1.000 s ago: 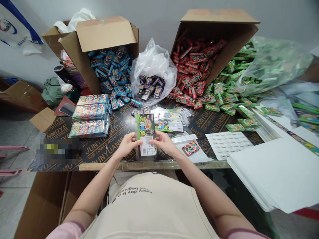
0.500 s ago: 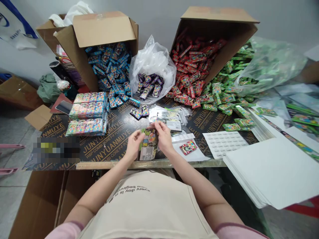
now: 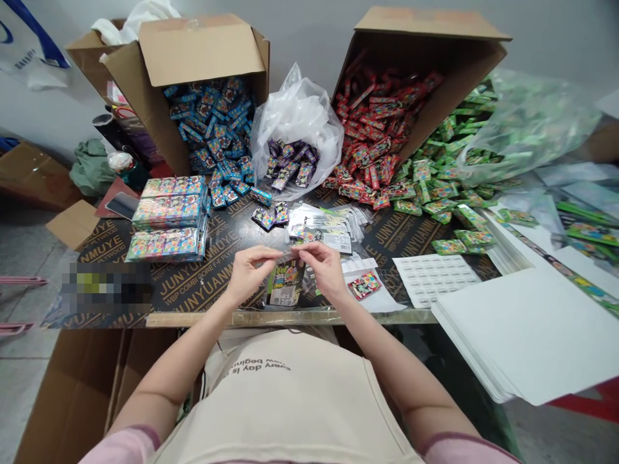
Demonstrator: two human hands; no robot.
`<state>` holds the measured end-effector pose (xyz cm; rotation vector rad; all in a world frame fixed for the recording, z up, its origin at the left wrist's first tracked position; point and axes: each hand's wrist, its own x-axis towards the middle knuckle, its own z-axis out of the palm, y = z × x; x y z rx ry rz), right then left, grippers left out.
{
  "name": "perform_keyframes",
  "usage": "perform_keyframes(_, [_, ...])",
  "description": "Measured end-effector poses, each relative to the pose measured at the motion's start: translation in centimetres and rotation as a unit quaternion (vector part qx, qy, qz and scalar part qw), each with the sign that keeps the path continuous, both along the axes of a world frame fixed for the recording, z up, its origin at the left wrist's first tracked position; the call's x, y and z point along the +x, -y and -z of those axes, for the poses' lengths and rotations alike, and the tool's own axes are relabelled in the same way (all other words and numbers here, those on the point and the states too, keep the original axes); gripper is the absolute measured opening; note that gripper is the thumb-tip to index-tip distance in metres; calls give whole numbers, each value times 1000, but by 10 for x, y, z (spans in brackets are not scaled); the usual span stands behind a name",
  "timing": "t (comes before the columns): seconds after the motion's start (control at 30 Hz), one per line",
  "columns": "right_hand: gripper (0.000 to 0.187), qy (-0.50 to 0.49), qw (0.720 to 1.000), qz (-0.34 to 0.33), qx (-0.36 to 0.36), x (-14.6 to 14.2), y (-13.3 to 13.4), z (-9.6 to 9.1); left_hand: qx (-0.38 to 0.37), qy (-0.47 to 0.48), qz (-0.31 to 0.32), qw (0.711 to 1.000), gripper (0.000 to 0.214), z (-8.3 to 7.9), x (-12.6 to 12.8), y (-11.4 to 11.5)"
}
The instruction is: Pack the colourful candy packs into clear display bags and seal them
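A clear plastic bag with a dark printed card (image 3: pixel 286 289) in it stands at the table's front edge, between my hands. My left hand (image 3: pixel 252 274) pinches the bag's top left edge, thumb against fingers. Opposite it, my right hand (image 3: pixel 325 265) grips the top right edge. Just beyond my fingers lies a fanned stack of bagged cards (image 3: pixel 333 225). A red candy-like packet (image 3: pixel 364 285) rests on white paper right of my right hand. Several small purple packets (image 3: pixel 264 219) are behind the hands.
Cardboard boxes spill blue packets (image 3: pixel 217 142) and red packets (image 3: pixel 372 148); a clear bag (image 3: pixel 300 116) holds purple ones. Green packets (image 3: pixel 438 190) are heaped at right. Packed bundles (image 3: pixel 167 219) sit at left. A label sheet (image 3: pixel 435 281) and white boards (image 3: pixel 532 328) lie right.
My left hand has shifted left and up, my right hand slightly right. The fingers of both now meet along the bag's top edge, and the card sits lower between them.
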<state>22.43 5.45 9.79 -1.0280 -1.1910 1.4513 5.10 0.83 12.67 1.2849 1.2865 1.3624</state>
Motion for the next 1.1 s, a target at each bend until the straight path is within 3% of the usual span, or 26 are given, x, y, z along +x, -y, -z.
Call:
perform_keyframes(0.1, [14, 61, 994, -29, 89, 13, 3, -2, 64, -115, 23, 991, 8, -9, -4, 5])
perform_keyframes(0.23, [12, 99, 982, -69, 148, 21, 7, -8, 50, -146, 27, 988, 6, -11, -10, 1])
perform_keyframes(0.43, [18, 110, 984, -102, 92, 17, 5, -24, -21, -101, 93, 990, 13, -15, -18, -11])
perform_keyframes(0.57, [22, 124, 979, -127, 99, 17, 0, -30, 30, -149, 105, 983, 9, -19, -14, -10])
perform_keyframes(0.7, [16, 151, 969, -128, 148, 26, 0, -27, 162, -318, 116, 927, 14, -17, -11, 2])
perform_keyframes(0.8, [17, 161, 961, -125, 187, 34, 10, -13, 196, -382, 124, 895, 20, -7, -14, 11])
perform_keyframes(0.97, [24, 160, 966, -51, 199, 27, 37, 14, 167, -300, 107, 933, 15, 3, -19, 13])
perform_keyframes(1.1, [23, 142, 967, -31, 210, -2, 29, 3, 144, -230, 44, 961, 12, -12, -31, 11])
